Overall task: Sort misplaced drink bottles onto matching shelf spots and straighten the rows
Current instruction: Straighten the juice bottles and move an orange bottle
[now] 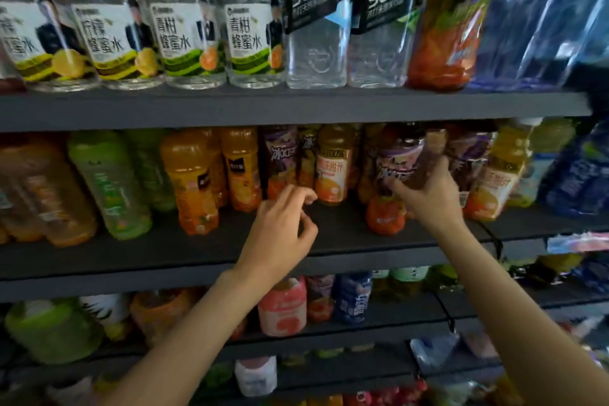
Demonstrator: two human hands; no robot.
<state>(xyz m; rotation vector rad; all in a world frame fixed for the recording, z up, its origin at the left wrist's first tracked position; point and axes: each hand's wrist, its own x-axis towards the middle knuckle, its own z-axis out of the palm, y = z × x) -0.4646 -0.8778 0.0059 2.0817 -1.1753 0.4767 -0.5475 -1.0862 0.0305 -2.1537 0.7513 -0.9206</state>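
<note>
On the middle shelf [197, 250] my right hand [428, 194] grips a dark purple-labelled bottle [400, 158], lifted a little above an orange bottle [385, 214] in front. My left hand [283, 224] hovers over the shelf's bare front strip with its fingers loosely curled and nothing in them. Just beyond its fingertips stand another purple-labelled bottle [280, 158] and an orange juice bottle with a pale label [333, 165]. More purple-labelled bottles [468, 155] stand to the right of the held one.
Orange drink bottles [194, 181] and green ones [108, 184] fill the middle shelf's left. The top shelf carries honey-water bottles [184, 43], two clear SODA bottles [316, 26] and a red tea bottle [448, 26]. Lower shelves hold a pink bottle [283, 306] and mixed drinks.
</note>
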